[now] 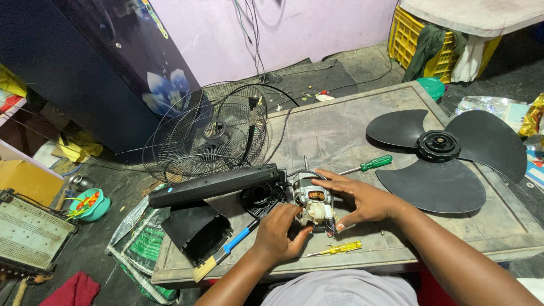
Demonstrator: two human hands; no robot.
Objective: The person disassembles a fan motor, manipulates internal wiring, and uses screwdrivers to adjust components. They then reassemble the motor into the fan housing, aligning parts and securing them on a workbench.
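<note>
Both hands cup the fan motor (pixel 313 205) near the bench's front edge: left hand (pixel 279 233) grips beneath, right hand (pixel 362 199) clasps its right side, shaft pointing away.

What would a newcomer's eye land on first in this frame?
Probably the big black fan blade lying flat at the table's right side. Next, at the table's near edge, the left hand and right hand cupping a small fan motor, with the wire fan guards leaning behind.
</note>
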